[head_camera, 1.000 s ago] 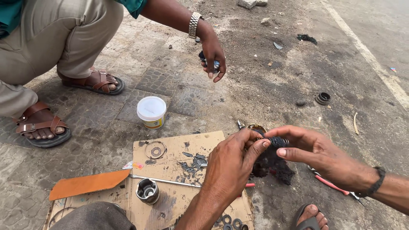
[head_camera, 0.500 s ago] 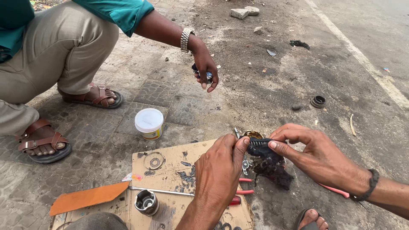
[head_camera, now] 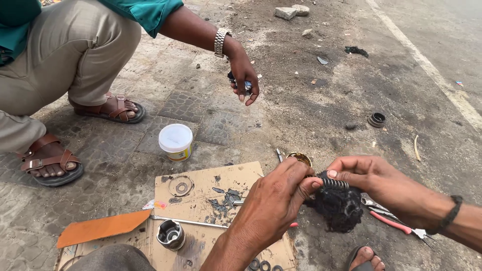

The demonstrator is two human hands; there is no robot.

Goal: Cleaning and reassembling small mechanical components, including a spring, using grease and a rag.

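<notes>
Both my hands meet low in the view over a sheet of cardboard (head_camera: 211, 178). My left hand (head_camera: 273, 200) pinches the left end of a small coiled metal spring (head_camera: 335, 183), and my right hand (head_camera: 374, 180) holds its right end together with a black greasy rag (head_camera: 339, 208) hanging beneath. A brass ring-shaped part (head_camera: 300, 158) lies just behind my left hand.
A squatting person's hand (head_camera: 245, 80) holds small dark parts at the top. On the ground: a white tub (head_camera: 175, 141), a metal socket (head_camera: 170, 234), a thin rod (head_camera: 188, 221), an orange strip (head_camera: 100, 228), red-handled pliers (head_camera: 396, 223), washers, a black ring (head_camera: 376, 119), stones.
The view has shifted slightly. My hands have drawn closer together on the spring and rag, lower right. The other person's hand stays hanging at the top.
</notes>
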